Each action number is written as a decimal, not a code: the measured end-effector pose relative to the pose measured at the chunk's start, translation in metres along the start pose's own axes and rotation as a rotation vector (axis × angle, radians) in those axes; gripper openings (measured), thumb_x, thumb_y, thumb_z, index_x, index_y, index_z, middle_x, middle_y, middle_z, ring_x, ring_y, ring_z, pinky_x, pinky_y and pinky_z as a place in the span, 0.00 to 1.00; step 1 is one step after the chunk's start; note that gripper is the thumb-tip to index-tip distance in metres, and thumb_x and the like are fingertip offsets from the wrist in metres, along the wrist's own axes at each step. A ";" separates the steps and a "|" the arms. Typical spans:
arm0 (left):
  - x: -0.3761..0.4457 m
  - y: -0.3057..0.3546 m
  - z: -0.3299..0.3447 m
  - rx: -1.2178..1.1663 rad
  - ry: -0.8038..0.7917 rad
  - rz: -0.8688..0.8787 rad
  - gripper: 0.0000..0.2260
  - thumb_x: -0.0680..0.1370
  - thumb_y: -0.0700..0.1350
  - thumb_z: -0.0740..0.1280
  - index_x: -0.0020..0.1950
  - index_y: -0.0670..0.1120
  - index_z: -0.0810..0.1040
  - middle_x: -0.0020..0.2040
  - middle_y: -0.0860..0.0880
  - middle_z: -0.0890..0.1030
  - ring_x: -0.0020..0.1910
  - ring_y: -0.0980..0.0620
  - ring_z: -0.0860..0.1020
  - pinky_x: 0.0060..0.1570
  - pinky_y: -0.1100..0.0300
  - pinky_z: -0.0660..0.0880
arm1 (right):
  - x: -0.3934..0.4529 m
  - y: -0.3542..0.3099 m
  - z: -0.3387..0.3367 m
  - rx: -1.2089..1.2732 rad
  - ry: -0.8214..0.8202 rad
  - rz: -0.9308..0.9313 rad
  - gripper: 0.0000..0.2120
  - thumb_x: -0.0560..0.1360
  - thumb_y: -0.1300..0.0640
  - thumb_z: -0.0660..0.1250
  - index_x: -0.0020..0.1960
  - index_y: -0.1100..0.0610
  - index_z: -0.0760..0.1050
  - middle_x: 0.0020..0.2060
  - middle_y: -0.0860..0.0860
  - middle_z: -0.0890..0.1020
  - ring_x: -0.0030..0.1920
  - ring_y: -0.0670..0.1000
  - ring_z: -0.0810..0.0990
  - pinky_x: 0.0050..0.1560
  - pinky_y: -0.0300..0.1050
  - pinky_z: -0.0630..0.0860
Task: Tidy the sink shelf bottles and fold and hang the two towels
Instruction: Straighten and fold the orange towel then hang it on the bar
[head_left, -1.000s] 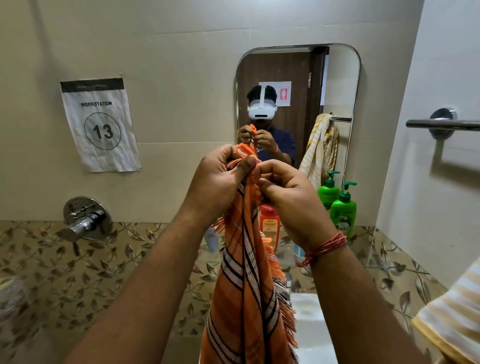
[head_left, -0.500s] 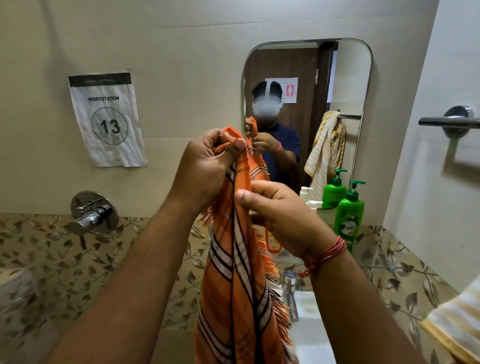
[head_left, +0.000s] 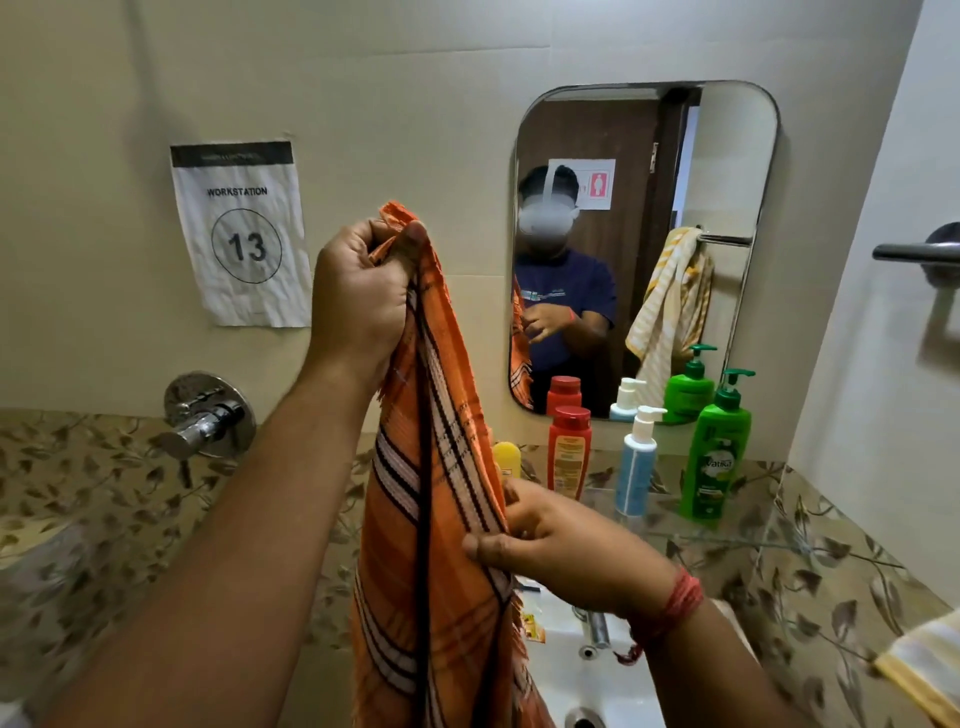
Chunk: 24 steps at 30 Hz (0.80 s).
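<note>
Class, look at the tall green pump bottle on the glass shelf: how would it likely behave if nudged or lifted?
The green bottle is tall and narrow with a pump on top, so a nudge high up would probably tip it. It stands on a smooth glass shelf, so it may slide easily. Its fill level cannot be seen, so its weight is uncertain.

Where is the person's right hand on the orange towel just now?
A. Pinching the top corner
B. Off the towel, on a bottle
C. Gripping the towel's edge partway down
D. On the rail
C: the right hand grips the orange towel partway down its edge, while the left hand holds the top.
</note>
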<state>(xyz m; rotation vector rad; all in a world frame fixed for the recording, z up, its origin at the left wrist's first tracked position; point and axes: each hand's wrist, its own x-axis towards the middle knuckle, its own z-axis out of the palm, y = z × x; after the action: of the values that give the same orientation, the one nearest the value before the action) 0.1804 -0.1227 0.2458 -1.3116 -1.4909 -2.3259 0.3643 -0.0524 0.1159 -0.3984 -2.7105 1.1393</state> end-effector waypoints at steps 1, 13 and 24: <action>0.001 -0.003 -0.002 -0.002 0.015 -0.015 0.07 0.79 0.49 0.70 0.44 0.47 0.78 0.33 0.53 0.78 0.31 0.55 0.77 0.32 0.59 0.77 | 0.000 0.008 0.003 0.019 0.000 0.028 0.22 0.75 0.36 0.65 0.54 0.53 0.82 0.60 0.43 0.72 0.59 0.48 0.77 0.59 0.52 0.80; -0.019 -0.005 -0.004 -0.082 -0.531 -0.051 0.07 0.75 0.50 0.70 0.45 0.47 0.78 0.36 0.53 0.81 0.36 0.55 0.80 0.40 0.60 0.78 | 0.019 -0.054 -0.013 0.226 0.753 -0.371 0.10 0.80 0.50 0.64 0.52 0.55 0.79 0.50 0.49 0.76 0.49 0.45 0.79 0.47 0.39 0.78; -0.030 -0.001 -0.018 -0.027 -0.575 -0.024 0.08 0.76 0.50 0.69 0.46 0.45 0.80 0.39 0.48 0.82 0.39 0.50 0.80 0.44 0.54 0.79 | 0.023 -0.072 -0.007 0.603 0.824 -0.296 0.10 0.83 0.57 0.60 0.54 0.56 0.81 0.46 0.54 0.84 0.46 0.49 0.84 0.45 0.41 0.80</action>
<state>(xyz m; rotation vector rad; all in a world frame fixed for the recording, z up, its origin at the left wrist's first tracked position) 0.1874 -0.1469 0.2214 -2.1053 -1.6058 -2.0819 0.3315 -0.0890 0.1743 -0.2682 -1.5769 1.2594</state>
